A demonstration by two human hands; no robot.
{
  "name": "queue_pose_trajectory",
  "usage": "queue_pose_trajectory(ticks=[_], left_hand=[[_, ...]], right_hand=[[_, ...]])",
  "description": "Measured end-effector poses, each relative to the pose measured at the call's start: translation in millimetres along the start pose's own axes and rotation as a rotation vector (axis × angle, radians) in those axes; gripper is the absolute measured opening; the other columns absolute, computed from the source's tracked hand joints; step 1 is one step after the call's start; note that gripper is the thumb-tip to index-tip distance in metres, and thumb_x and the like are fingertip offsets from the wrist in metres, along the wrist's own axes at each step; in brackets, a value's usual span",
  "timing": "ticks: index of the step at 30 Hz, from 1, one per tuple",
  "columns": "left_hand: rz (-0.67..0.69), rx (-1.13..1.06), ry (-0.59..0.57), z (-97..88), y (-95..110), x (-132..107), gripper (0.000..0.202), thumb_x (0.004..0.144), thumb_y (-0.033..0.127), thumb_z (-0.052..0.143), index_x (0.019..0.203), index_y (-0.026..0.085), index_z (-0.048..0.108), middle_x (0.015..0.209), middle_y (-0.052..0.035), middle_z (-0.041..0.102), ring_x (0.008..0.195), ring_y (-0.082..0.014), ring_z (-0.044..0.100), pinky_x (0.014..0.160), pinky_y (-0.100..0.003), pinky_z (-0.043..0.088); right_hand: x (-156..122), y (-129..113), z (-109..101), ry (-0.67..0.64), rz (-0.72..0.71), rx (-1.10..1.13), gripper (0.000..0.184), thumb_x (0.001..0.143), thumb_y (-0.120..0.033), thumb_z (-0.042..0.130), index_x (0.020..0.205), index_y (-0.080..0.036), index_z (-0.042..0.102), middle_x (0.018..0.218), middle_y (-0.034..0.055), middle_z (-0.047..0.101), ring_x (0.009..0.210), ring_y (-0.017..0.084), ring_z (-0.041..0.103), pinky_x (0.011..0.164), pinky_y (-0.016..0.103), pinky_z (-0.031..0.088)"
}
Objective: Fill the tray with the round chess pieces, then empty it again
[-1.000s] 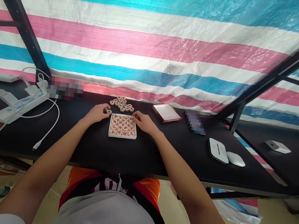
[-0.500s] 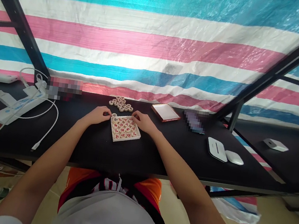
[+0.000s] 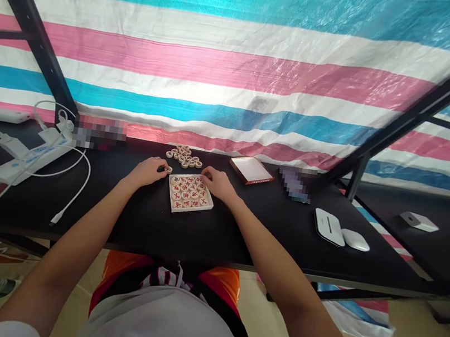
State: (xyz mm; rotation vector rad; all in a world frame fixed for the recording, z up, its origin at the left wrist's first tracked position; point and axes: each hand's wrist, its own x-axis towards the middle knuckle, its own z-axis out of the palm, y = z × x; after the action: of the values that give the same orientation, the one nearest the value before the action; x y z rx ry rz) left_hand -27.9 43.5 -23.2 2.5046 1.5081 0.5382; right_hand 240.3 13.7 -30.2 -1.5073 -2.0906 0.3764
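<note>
A shallow white box (image 3: pixel 190 212) lies in front of me, filled with rows of round xiangqi pieces (image 3: pixel 190 187), mostly red-marked. At its far left corner, my left hand (image 3: pixel 151 171) pinches a single xiangqi piece (image 3: pixel 169 170) between its fingertips, just outside the rim. My right hand (image 3: pixel 218 182) is closed at the far right corner, thumb and fingers on the box's edge; its fingertips partly cover the piece there. Beyond the box is a loose pile of xiangqi pieces (image 3: pixel 184 156), some stacked.
A box lid (image 3: pixel 251 171) lies open side up at the back, beside a blurred-out item (image 3: pixel 294 184). To the right are a white flat device (image 3: pixel 329 227) and a white mouse (image 3: pixel 355 240). A power strip (image 3: pixel 32 159) with white cables (image 3: pixel 71 202) occupies the left.
The single piece has shifted slightly left, away from the box corner, with my left fingertips at it. My right hand stays at the far right corner. The view has shifted slightly.
</note>
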Motion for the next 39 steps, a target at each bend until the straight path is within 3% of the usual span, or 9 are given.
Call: queue_pose_trajectory(ticks=[4,9,14,18,21,25,28,33,39], left_hand=[[-0.092,0.041,0.028,-3.2,-2,-1,0.025,0.082,0.045,0.055,0.089,0.023,0.065,0.091,-0.0056,0.067,0.087,-0.0235,0.06,0.067,-0.029,0.043],[-0.099,-0.003,0.028,-0.2,-3,-1,0.025,0.082,0.044,0.055,0.09,0.022,0.065,0.086,-0.0052,0.067,0.08,-0.0224,0.061,0.064,-0.029,0.042],[-0.079,-0.072,0.07,-0.7,-1,-1,0.024,0.08,0.04,0.056,0.093,0.022,0.064,0.092,-0.0037,0.067,0.075,-0.019,0.059,0.065,-0.028,0.042],[0.022,-0.17,0.178,-10.2,17,-8,0.028,0.083,0.04,0.052,0.098,0.019,0.064,0.095,-0.0038,0.066,0.07,-0.015,0.056,0.068,-0.027,0.043],[0.165,-0.228,0.109,-14.2,38,-15,0.031,0.083,0.041,0.053,0.103,0.021,0.065,0.093,-0.003,0.065,0.075,-0.0153,0.056,0.071,-0.026,0.045],[0.307,-0.188,-0.035,-11.8,57,-19,0.026,0.08,0.039,0.057,0.095,0.022,0.069,0.092,-0.0037,0.065,0.084,-0.0189,0.058,0.079,-0.03,0.046],[0.311,-0.124,-0.101,-10.0,56,-18,0.021,0.078,0.037,0.058,0.087,0.021,0.068,0.091,-0.0043,0.064,0.089,-0.0215,0.056,0.082,-0.032,0.045],[0.306,-0.115,-0.059,-9.7,48,-16,0.016,0.075,0.036,0.059,0.077,0.02,0.065,0.102,-0.0046,0.062,0.099,-0.0225,0.054,0.09,-0.034,0.043],[0.267,-0.132,-0.093,-9.9,46,-14,0.02,0.078,0.038,0.057,0.085,0.021,0.065,0.1,-0.0051,0.063,0.099,-0.0238,0.054,0.088,-0.035,0.044]], right_hand=[[8,0,1,0.027,0.072,-0.024,0.008,0.079,-0.022,0.054,0.082,-0.019,0.062,0.067,0.001,0.064,0.064,0.015,0.056,0.062,0.024,0.037],[20,12,-3,-0.195,0.087,0.134,0.008,0.08,-0.022,0.052,0.081,-0.018,0.059,0.059,-0.0018,0.063,0.053,0.012,0.055,0.058,0.023,0.039],[14,13,2,-0.006,0.034,-0.016,0.007,0.079,-0.025,0.055,0.08,-0.019,0.06,0.073,0.0013,0.066,0.068,0.015,0.057,0.062,0.024,0.036],[8,10,4,0.003,0.024,-0.025,0.008,0.081,-0.025,0.053,0.083,-0.02,0.06,0.072,0.0007,0.064,0.067,0.015,0.057,0.062,0.024,0.036],[6,10,2,-0.004,0.001,0.01,0.008,0.081,-0.023,0.052,0.082,-0.02,0.059,0.071,0.0001,0.064,0.066,0.014,0.056,0.062,0.024,0.037],[5,11,0,-0.003,-0.019,0.037,0.008,0.082,-0.022,0.052,0.082,-0.019,0.059,0.07,-0.0006,0.063,0.065,0.013,0.055,0.062,0.023,0.036],[4,11,-1,-0.013,-0.023,0.06,0.009,0.082,-0.023,0.052,0.083,-0.019,0.06,0.071,-0.0008,0.063,0.065,0.013,0.055,0.062,0.023,0.037],[4,11,-2,-0.019,-0.027,0.078,0.01,0.082,-0.023,0.052,0.083,-0.018,0.06,0.07,-0.0011,0.062,0.064,0.012,0.054,0.062,0.023,0.036],[4,13,-2,-0.023,-0.035,0.081,0.011,0.084,-0.026,0.052,0.084,-0.019,0.061,0.068,-0.0019,0.06,0.062,0.012,0.052,0.061,0.023,0.035]])
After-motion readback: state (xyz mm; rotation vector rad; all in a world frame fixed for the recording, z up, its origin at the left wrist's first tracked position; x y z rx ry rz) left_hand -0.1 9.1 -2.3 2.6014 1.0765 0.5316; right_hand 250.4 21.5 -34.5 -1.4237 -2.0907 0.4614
